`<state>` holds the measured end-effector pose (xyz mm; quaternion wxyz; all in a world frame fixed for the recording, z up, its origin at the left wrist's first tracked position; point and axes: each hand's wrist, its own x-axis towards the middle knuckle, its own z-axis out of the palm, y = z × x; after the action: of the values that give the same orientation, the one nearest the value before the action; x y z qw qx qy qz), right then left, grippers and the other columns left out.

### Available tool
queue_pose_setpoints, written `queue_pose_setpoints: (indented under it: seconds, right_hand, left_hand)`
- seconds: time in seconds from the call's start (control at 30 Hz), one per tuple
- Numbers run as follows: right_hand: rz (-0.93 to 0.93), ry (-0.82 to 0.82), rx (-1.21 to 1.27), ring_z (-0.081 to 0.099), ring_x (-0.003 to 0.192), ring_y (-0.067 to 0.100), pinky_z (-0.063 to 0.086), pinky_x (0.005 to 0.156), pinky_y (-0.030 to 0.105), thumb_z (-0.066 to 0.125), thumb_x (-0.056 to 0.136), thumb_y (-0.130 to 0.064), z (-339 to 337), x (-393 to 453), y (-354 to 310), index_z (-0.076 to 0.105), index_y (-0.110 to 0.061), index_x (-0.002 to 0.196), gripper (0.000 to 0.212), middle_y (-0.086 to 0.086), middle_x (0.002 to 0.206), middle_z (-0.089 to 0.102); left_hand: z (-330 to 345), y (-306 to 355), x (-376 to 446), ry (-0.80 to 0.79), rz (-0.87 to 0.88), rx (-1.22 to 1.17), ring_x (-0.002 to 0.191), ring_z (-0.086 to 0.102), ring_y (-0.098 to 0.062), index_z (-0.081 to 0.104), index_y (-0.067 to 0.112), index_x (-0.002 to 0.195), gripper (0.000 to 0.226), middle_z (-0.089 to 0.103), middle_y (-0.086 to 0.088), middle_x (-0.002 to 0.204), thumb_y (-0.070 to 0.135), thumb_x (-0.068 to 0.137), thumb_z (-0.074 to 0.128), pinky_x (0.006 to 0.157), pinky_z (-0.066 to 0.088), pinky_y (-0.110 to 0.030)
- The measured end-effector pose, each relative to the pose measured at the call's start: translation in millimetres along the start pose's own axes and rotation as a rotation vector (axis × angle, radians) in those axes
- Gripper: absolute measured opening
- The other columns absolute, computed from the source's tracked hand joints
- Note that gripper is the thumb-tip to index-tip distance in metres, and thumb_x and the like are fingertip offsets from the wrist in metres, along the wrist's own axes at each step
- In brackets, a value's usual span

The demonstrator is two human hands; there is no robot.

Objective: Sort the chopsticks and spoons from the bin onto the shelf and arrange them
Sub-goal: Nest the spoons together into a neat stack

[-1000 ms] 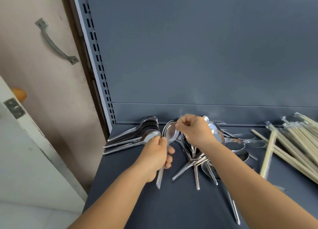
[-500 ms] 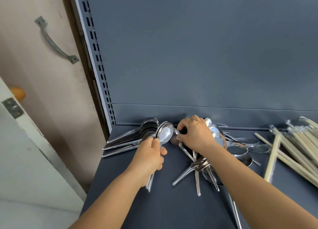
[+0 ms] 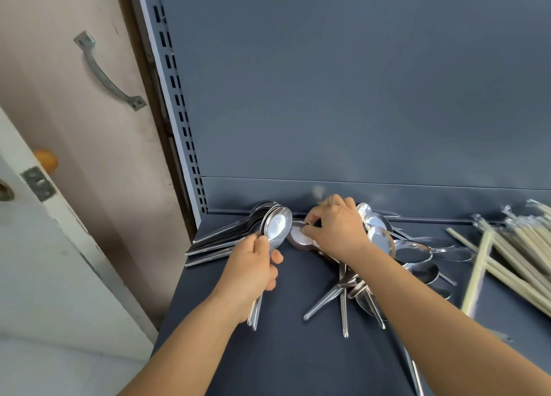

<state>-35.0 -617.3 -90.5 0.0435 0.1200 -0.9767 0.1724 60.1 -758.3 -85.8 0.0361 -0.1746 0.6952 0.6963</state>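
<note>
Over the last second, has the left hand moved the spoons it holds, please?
Yes. The left hand has carried its held spoons leftward, toward the neat stack of spoons at the shelf's left end.

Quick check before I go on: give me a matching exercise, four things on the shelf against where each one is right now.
Things:
1. nested spoon stack
2. small bunch of spoons
3. loose spoon pile
4. chopsticks

Places:
A. far right of the shelf
B. gripped in the left hand
C. under and beside the right hand
D. back left corner, against the slotted upright

Pairs: 1-D, 2-B, 3-C, 4-A
</note>
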Motion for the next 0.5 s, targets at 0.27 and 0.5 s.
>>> queue_pose_setpoints:
  seconds: [0.27, 0.5]
  right_hand:
    - [0.130, 0.121, 0.420, 0.042, 0.054, 0.014, 0.031, 0.049, 0.021, 0.056, 0.089, -0.022, -18, -13, 2, 0.065, -0.011, 0.072, 0.023, -0.001, 0.054, 0.048]
    - [0.276, 0.126, 0.856, 0.050, 0.051, 0.012, 0.048, 0.057, 0.023, 0.058, 0.085, -0.018, -43, -25, -20, 0.071, -0.013, 0.075, 0.017, -0.004, 0.054, 0.059]
  left_hand:
    - [1, -1, -6, 0.020, 0.020, -0.059, 0.051, 0.030, -0.014, 0.050, 0.006, 0.090, 0.025, 0.052, -0.003, 0.074, 0.012, 0.100, 0.028, 0.046, 0.029, -0.024]
    - [9, 7, -6, 0.046, 0.006, -0.192, 0.058, 0.055, -0.014, 0.052, 0.006, 0.095, 0.026, 0.059, -0.006, 0.075, 0.014, 0.103, 0.029, 0.053, 0.053, -0.023]
